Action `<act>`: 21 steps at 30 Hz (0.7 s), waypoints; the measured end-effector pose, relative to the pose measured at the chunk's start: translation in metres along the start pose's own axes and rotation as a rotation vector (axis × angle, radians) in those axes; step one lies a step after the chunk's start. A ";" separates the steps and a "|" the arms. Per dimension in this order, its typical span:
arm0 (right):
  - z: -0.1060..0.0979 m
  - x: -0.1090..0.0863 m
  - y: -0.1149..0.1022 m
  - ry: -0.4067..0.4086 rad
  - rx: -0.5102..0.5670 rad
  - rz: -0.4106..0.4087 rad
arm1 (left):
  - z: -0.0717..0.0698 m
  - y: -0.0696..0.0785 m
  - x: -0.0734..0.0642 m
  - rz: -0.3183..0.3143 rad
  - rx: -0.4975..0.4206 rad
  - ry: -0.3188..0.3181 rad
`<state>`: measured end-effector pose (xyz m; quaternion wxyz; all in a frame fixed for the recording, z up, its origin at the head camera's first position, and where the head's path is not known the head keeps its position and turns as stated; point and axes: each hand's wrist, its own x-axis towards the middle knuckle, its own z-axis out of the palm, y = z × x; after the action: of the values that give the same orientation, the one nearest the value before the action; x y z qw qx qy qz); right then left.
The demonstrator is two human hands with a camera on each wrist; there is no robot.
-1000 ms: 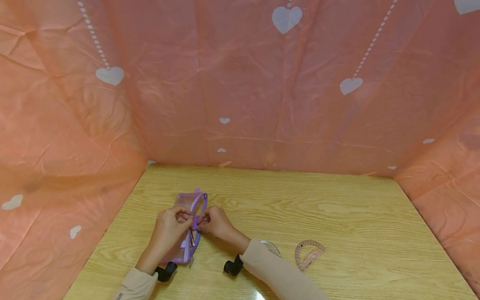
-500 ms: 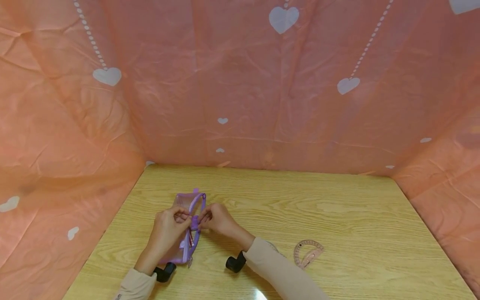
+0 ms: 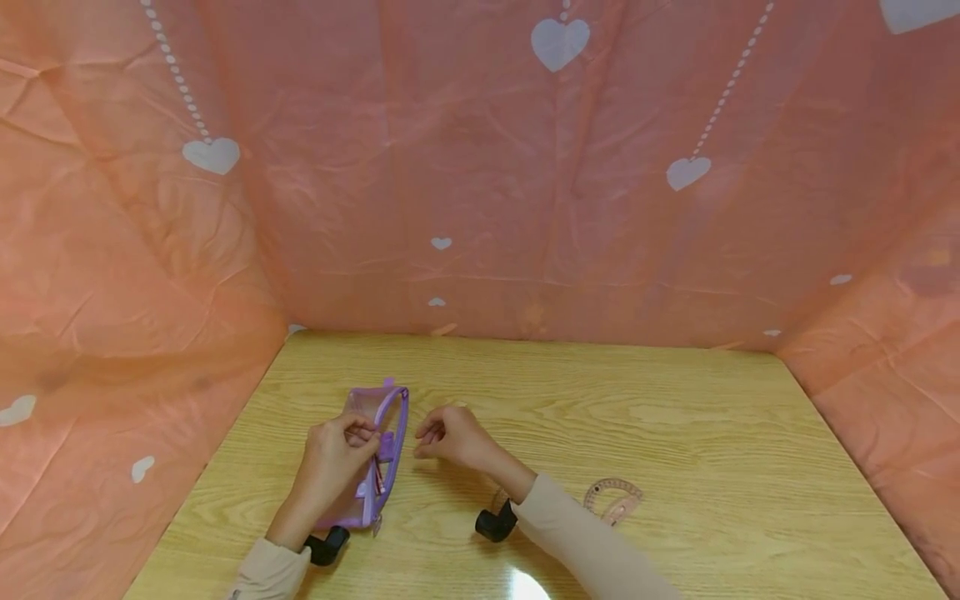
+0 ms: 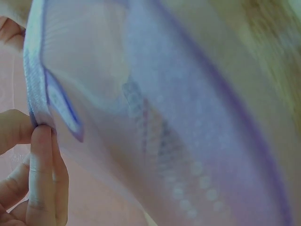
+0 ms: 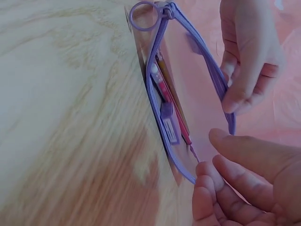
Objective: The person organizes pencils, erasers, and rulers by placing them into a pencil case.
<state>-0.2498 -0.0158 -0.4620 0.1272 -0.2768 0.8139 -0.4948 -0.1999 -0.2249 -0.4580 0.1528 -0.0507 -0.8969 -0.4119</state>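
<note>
One purple pouch (image 3: 364, 403) — from above, partly hidden behind the left hand (image 3: 332, 454)

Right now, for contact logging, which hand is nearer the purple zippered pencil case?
Left: the left hand pinches the pencil case; the right hand is apart, to its right.

No words or numbers can be read, just tiny marks on the protractor (image 3: 624, 507) nearer the table's (image 3: 720, 433) right edge and a fuzzy label (image 5: 171, 131) on the purple block (image 5: 167, 111) in the pouch (image 5: 202, 101).
</note>
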 end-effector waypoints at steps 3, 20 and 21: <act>-0.008 -0.006 0.000 -0.003 -0.013 -0.001 | -0.001 0.000 -0.001 0.004 0.002 0.000; -0.046 -0.046 0.009 0.011 -0.057 -0.045 | 0.003 -0.002 0.000 0.019 0.002 0.004; -0.048 -0.048 0.011 0.010 -0.057 -0.048 | 0.003 -0.003 0.001 0.018 0.002 0.004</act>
<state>-0.2370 0.0514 -0.4516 0.1031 -0.2973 0.8213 -0.4759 -0.2018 -0.2243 -0.4614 0.1585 -0.0579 -0.8964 -0.4098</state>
